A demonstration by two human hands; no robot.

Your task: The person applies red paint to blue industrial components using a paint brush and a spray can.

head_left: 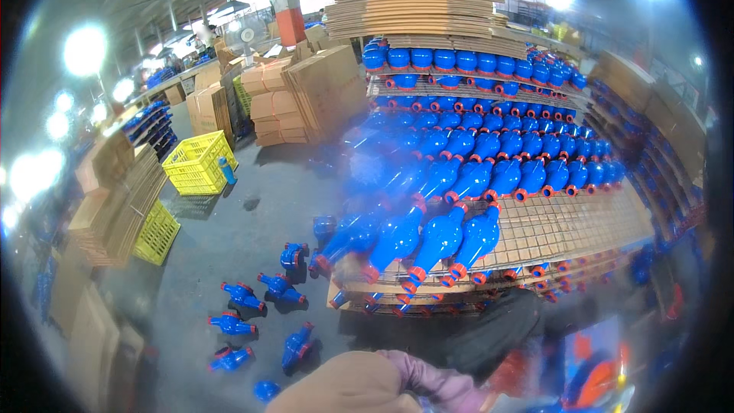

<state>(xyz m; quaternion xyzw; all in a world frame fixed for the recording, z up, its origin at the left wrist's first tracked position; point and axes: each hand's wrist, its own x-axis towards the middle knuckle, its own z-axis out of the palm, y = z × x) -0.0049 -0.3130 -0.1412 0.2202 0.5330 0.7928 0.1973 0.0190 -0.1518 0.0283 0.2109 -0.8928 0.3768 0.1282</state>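
Note:
A mauve sleeve (432,377) with a beige garment above it crosses the lower edge toward the right. It seems to be my left arm. My left hand (495,404) is mostly cut off at the bottom, and its fingers cannot be made out. To its right is a blurred orange piece (598,384) beside blue and red shapes. My right hand does not show. Glossy blue bulb-shaped valve bodies (440,239) with red ends lie in rows on a mesh-topped rack (562,222) ahead. Several more blue valve bodies (281,288) lie on the floor to the left.
Flat cardboard sheets (417,0) are piled atop the rack. Bundled cartons (325,95) stand behind it. A yellow crate (200,164) with a blue bottle (227,170) beside it sits at left, near more cardboard (122,206). Another loaded rack (650,153) stands at far right.

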